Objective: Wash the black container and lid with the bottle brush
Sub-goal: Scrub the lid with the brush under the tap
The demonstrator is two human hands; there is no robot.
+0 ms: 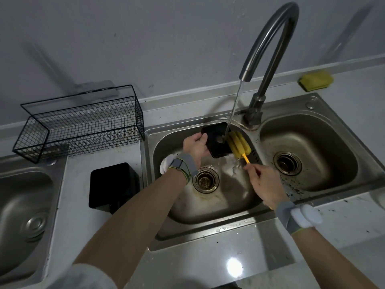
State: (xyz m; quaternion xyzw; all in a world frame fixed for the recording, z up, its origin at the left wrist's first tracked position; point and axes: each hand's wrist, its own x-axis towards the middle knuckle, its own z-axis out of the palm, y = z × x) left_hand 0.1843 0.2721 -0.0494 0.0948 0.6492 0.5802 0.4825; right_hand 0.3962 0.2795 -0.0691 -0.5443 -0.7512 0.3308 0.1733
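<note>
currently, well left of the faucet (270,49), the black container (113,187) stands on the counter (77,209), outside the sink (164,142). under the faucet's spout, the left hand (196,148) curls its fingers round the black lid (216,142), held in the running water. the yellow bottle brush (237,146) touches the lid's right edge; the right hand (263,184) pinches the brush handle. the lid's washing seems underway; whether the container is already washed cannot be told.
</note>
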